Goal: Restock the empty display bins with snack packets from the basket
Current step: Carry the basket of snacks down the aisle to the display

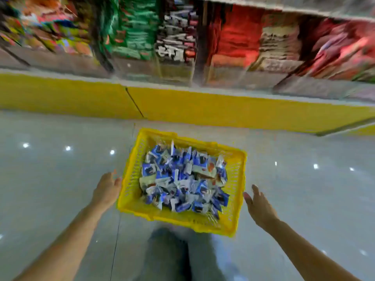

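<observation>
The left hand lay with relaxed fingers, holding nothing, its fingertips right at the left wall of the basket; the blur hid whether they touched it. The right hand was spread, fingers straight and apart, just beside the basket's right wall and gripping nothing.

Between the two hands the basket sat on the floor. It was a rectangular tub of bright yellow plastic, with latticed, perforated walls and a thick solid rim. Inside it was a loose heap of snack packets, small flat foil-like sachets in blue and white, with a few showing a red patch, crumpled and lying at all angles.

The floor was glossy pale grey tile that mirrored small points of light. Grey trousers showed at the near edge of the basket. Beyond the basket ran a smooth yellow plinth, and above it clear-fronted display bins, heavily blurred, packed with green, red, tan and dark packets.
</observation>
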Available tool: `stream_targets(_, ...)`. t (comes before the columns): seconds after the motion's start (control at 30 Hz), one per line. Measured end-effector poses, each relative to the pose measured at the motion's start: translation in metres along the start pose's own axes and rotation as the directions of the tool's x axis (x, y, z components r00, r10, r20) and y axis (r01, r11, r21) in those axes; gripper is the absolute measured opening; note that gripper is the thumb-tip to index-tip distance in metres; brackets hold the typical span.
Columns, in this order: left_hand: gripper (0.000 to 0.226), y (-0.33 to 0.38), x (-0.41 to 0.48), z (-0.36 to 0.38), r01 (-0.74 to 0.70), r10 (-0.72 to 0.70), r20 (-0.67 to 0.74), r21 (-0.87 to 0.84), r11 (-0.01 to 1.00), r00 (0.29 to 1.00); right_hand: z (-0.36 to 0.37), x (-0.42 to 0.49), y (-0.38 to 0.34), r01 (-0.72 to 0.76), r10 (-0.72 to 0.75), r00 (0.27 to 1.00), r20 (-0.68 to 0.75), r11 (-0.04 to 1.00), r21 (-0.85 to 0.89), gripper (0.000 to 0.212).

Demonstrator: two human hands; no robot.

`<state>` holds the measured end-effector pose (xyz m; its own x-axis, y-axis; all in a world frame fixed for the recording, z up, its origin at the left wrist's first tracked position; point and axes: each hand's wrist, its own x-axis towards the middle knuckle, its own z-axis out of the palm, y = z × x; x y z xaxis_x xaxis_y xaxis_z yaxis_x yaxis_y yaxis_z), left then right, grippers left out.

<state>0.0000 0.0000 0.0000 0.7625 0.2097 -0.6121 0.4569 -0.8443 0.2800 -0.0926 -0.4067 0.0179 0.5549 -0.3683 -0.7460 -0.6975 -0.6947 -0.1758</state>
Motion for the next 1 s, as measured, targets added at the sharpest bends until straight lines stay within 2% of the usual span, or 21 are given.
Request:
stream_targets(0.1,0.035,-0.011,0.044,0.039,0.024,-0.024,0.005,0.01,1.0,1.0,0.041,0.045,0.003,-0.114,0.12,0.993,-0.026,0.98,0.166,0.059)
stream_targets(0.2,0.034,-0.019,0.072,0.07,0.102,-0.101,0.027,-0.043,0.994,0.995,0.07,0.079,0.005,-0.283,0.307,0.952,-0.006,0.887,0.366,0.046)
stream_targets(0.27,0.037,-0.023,0.086,0.079,0.182,-0.178,0.041,-0.106,0.978,0.983,0.077,0.094,0.004,-0.299,0.318,0.948,0.002,0.889,0.347,0.04)
stream_targets(0.37,0.042,-0.027,0.1,0.079,0.249,-0.235,0.092,-0.204,0.947,0.968,0.073,0.099,0.002,-0.272,0.313,0.949,-0.022,0.857,0.438,0.055)
stream_targets(0.43,0.047,-0.027,0.098,0.071,0.306,-0.269,0.16,-0.294,0.906,0.95,0.063,0.095,-0.003,-0.297,0.326,0.945,0.014,0.843,0.449,0.061)
stream_targets(0.53,0.055,-0.031,0.078,0.056,0.36,-0.323,0.195,-0.206,0.91,0.926,0.045,0.078,-0.012,-0.317,0.32,0.945,0.068,0.846,0.429,0.063)
stream_targets(0.63,0.063,-0.038,0.04,0.032,0.363,-0.334,0.203,-0.13,0.923,0.921,0.025,0.053,-0.021,-0.274,0.27,0.96,0.068,0.871,0.409,0.061)
stream_targets(0.7,0.067,-0.042,0.012,0.012,0.353,-0.326,0.187,-0.135,0.926,0.927,0.007,0.033,-0.033,-0.218,0.232,0.973,0.009,0.902,0.372,0.058)
stream_targets(0.83,0.072,-0.046,-0.049,-0.045,0.379,-0.372,0.071,-0.21,0.901,0.925,-0.032,-0.019,-0.069,-0.032,0.067,0.99,-0.127,0.967,0.253,0.058)
stream_targets(1.0,0.073,-0.064,-0.119,-0.125,0.353,-0.401,-0.101,-0.316,0.881,0.911,-0.083,-0.091,-0.135,0.14,-0.088,0.967,-0.241,0.968,0.207,0.057)
